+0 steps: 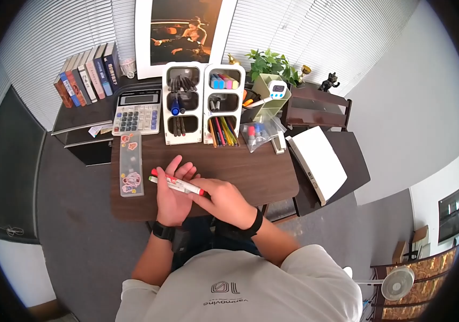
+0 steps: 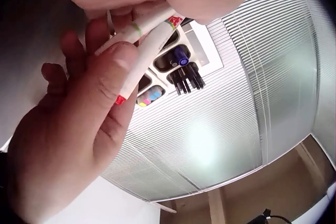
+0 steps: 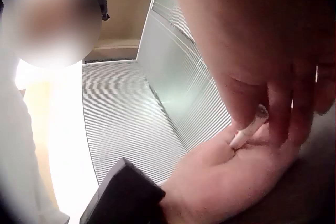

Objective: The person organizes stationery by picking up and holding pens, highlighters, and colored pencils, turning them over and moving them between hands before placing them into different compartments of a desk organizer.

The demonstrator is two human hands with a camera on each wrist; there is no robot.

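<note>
Two white-bodied markers, one red-ended (image 1: 178, 183) and one green-ended (image 1: 159, 181), lie side by side across my left hand (image 1: 171, 206) above the desk's front. My left thumb presses over them while the other fingers spread behind. From the right, my right hand (image 1: 230, 204) pinches their other end, near a red tip. In the left wrist view the red-ended marker (image 2: 147, 56) crosses under the thumb, and the marker with a green ring (image 2: 149, 22) runs beside it, both partly hidden by the right hand. A marker end (image 3: 247, 132) shows between the hands in the right wrist view.
White organizers (image 1: 182, 137) with pens and pencils stand at the desk's back. To the left are a calculator (image 1: 135, 121) and a stickered pencil case (image 1: 131, 166). A plastic bag with bottles (image 1: 259, 134), stapler (image 1: 278, 144) and white box (image 1: 320, 163) lie right.
</note>
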